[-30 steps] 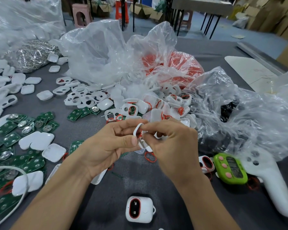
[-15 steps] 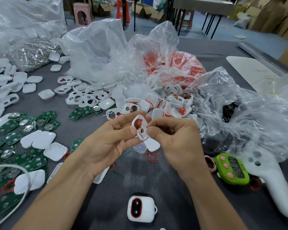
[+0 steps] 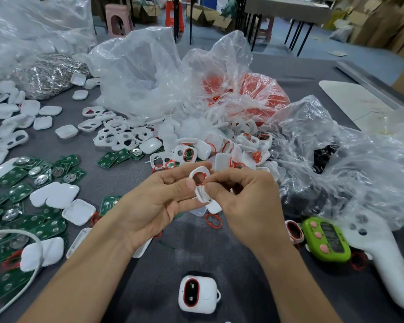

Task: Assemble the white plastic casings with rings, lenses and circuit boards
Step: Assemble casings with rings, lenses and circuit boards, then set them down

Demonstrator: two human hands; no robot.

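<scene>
A white casing front (image 3: 200, 185) with a red ring in its window is held upright above the table's middle. My left hand (image 3: 159, 201) pinches its left side between thumb and fingers. My right hand (image 3: 245, 201) pinches its lower right edge with curled fingers. A loose red ring (image 3: 213, 220) lies on the table below the hands. One finished casing (image 3: 197, 294) with a red-ringed dark lens lies near the front edge. Green circuit boards (image 3: 16, 190) are spread at the left. More white casings (image 3: 124, 136) are piled behind the hands.
Crumpled clear plastic bags (image 3: 149, 73) stand behind, one holding red rings (image 3: 261, 94). A bag of metal clips (image 3: 54, 75) lies far left. A green timer (image 3: 325, 241) and a white controller (image 3: 383, 259) lie at the right. A white cable (image 3: 19, 234) curves at the lower left.
The casing front has been turned upright between both hands, its ringed window now facing me. The hands rose slightly.
</scene>
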